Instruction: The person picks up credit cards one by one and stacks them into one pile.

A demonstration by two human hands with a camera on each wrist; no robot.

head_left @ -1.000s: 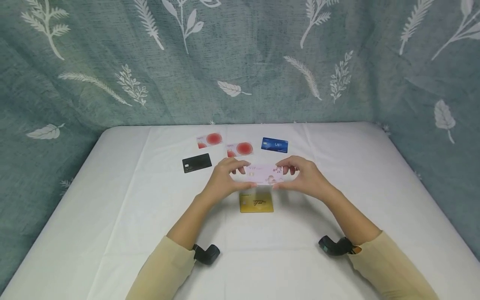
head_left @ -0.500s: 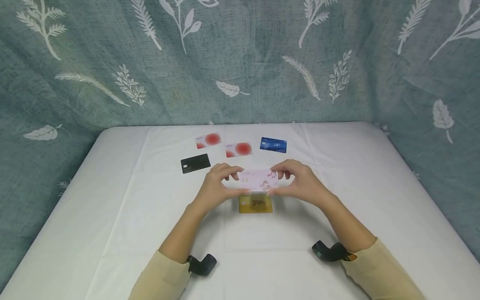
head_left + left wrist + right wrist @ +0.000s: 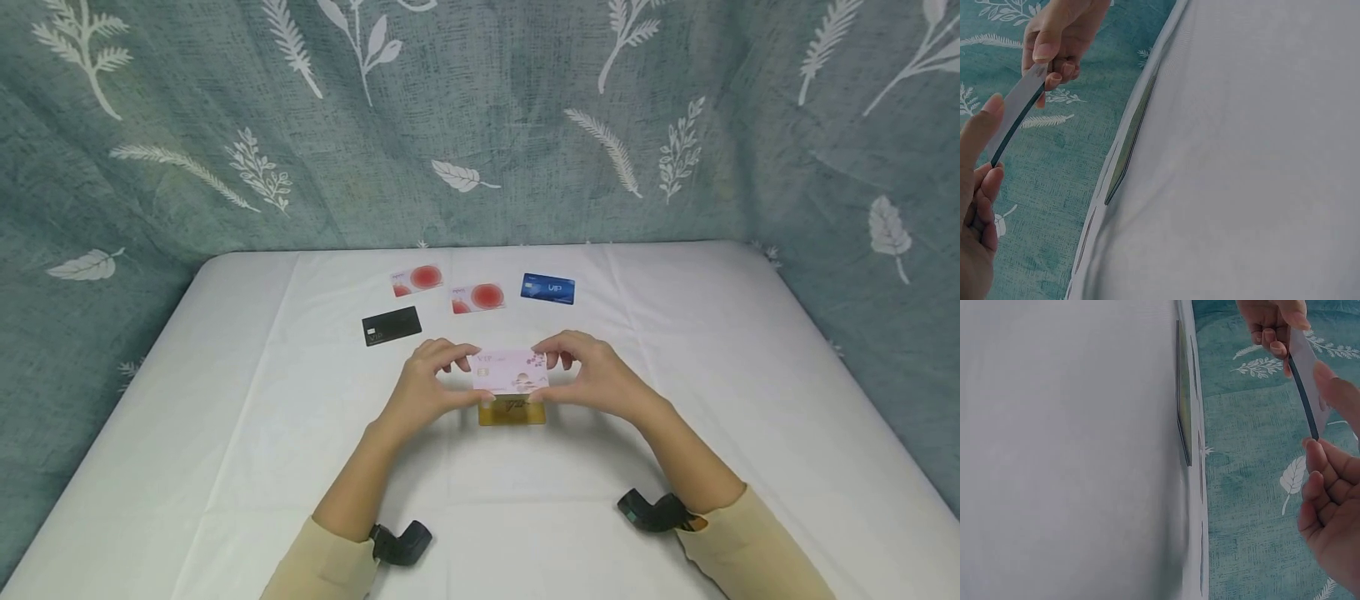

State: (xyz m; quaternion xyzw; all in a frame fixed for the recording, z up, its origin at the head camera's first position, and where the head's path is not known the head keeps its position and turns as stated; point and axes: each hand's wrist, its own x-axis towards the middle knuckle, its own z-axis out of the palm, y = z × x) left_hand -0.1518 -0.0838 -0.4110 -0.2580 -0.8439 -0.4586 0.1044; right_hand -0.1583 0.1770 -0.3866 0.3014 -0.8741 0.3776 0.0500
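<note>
Pinching the pink card (image 3: 504, 372) by opposite ends with left hand (image 3: 426, 382) and right hand (image 3: 592, 375), above the white table (image 3: 255, 450), overlapping the gold card (image 3: 512, 413) in head view. Best to press lightly and evenly, without flexing the held card.

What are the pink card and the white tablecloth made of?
The pink card looks like smooth plastic, maybe coated cardboard: thin, crisp-edged, cleanly printed. The white tablecloth seems to be matte fabric: creases run across it.

Left hand (image 3: 982, 209) and right hand (image 3: 1063, 37) both pinch a pale card (image 3: 1017, 101), yellowish card (image 3: 1130, 142) just lies on white cloth (image 3: 1241, 156).
</note>
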